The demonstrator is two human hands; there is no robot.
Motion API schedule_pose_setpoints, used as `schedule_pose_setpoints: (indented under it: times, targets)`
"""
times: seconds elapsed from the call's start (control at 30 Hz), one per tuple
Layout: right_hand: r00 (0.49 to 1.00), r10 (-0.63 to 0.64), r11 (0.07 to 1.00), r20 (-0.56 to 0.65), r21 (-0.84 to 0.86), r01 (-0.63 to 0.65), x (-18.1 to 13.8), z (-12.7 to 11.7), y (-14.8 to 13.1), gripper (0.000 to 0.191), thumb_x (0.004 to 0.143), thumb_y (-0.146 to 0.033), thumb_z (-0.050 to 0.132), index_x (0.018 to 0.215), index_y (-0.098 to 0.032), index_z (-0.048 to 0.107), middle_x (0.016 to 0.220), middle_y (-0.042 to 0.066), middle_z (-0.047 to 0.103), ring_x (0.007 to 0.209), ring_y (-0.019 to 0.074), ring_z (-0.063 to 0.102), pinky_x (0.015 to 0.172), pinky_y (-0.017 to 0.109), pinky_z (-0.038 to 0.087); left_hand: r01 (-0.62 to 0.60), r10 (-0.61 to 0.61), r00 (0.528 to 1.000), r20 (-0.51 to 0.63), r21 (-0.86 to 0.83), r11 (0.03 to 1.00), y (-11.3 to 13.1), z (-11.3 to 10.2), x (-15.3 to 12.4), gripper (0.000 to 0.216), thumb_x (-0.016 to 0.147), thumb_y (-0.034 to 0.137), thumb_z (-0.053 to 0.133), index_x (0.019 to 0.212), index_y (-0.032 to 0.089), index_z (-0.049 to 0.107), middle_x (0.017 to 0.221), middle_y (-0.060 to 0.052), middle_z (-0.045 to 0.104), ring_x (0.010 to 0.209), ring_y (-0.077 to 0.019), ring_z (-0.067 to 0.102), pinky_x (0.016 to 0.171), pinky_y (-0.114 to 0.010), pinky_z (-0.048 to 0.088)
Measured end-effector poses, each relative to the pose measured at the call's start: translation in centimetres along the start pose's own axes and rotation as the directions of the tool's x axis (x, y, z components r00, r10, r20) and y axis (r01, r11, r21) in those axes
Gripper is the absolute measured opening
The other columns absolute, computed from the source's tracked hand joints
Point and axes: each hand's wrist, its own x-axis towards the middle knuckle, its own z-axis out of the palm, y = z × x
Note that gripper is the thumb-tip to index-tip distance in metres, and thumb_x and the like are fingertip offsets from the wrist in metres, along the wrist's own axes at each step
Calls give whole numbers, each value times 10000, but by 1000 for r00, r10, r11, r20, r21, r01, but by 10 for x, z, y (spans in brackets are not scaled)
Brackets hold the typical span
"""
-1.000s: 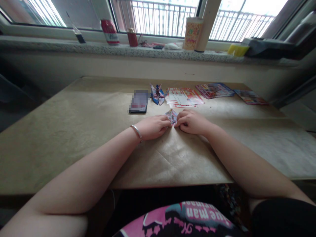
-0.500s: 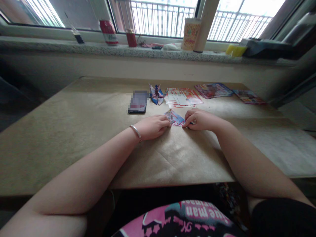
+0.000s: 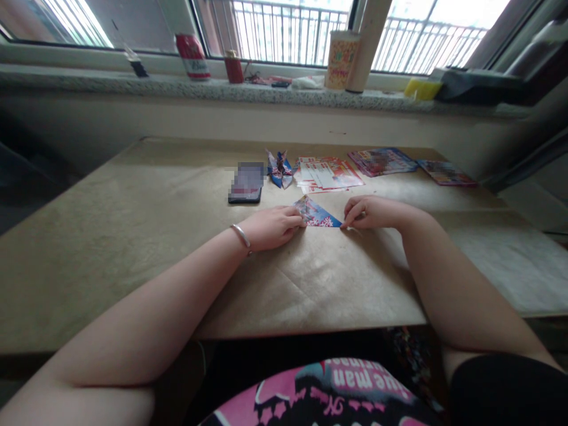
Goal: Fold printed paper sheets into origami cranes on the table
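Note:
A sheet of blue patterned paper (image 3: 318,214), folded into a triangle, lies on the table with its long edge toward me. My left hand (image 3: 279,227), a silver bangle at its wrist, holds the paper's left part down with its fingers drawn together, and that corner is hidden under it. At the right corner is my right hand (image 3: 364,213), its thumb and forefinger closed on the tip. Behind the paper stands a folded paper shape (image 3: 280,170) in blue and red, with pointed petals.
A phone (image 3: 246,184) lies left of the folded shape. Printed sheets (image 3: 331,173) are spread behind my right hand, with colourful paper stacks (image 3: 382,161) farther right. On the windowsill (image 3: 266,92) stand a red can (image 3: 192,57), a red bottle (image 3: 233,68) and a patterned cup (image 3: 341,61).
My right hand has slid to the right along the paper's near edge to its corner, uncovering more of the blue paper. My left hand stays in place on the left part.

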Motion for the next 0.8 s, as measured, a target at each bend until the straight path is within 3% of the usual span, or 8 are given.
schedule_pose_setpoints:
  times: [0.47,0.63,0.7,0.8]
  targets:
    - [1000,23,999,-5,28,-23,-8,-5,12,215,738,-171,623,804,-277,797,972,25,711,810,153,659,758,278,531,-28,28,999,-23,-1,1000,-1,1,-1,345,926,178,420,1198,192,631,1255,-86,604,1188,-200,558,1040,-325,439]
    - [969,130,991,-211,60,-120,-2,4,11,231,752,-135,576,849,-229,763,838,31,723,760,163,647,706,288,517,-9,14,997,-75,62,998,3,7,-1,343,950,304,465,1231,180,616,1313,-104,584,1248,-237,513,1087,-392,394]
    - [939,60,998,-337,23,-56,5,10,4,217,770,-141,569,857,-212,755,863,45,716,799,172,640,729,296,511,36,-24,993,-114,104,994,6,11,0,391,947,383,488,1281,205,591,1351,-93,571,1298,-264,466,1137,-464,318]
    - [897,-125,991,-425,-96,93,17,22,-13,234,829,-169,550,930,-209,758,940,63,718,904,189,636,870,337,491,109,-88,985,-148,139,984,7,15,4,454,955,453,466,1352,247,540,1395,-61,552,1340,-279,418,1180,-533,190]
